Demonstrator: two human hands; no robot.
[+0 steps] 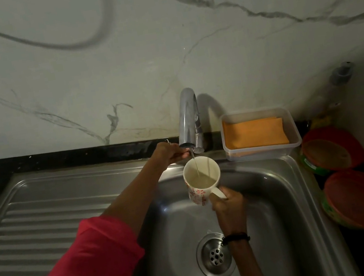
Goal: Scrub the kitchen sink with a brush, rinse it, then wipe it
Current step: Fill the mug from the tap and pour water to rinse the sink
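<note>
A steel sink (273,194) with a round drain (215,256) fills the lower middle. Over its back rim stands a chrome tap (189,122), from which a thin stream of water falls into a white mug with red flowers (202,180). The mug hangs over the bowl, partly full of water. My right hand (228,205) grips its handle. My left hand (170,153), in a red sleeve, reaches to the base of the tap and grips something there, probably its lever, which the hand hides. No brush is in view.
A ribbed steel drainboard (35,224) lies left of the bowl. At the back right a clear plastic tub (263,148) holds a folded orange cloth (254,133). Two containers with red lids (362,201) stand at the right by the wall.
</note>
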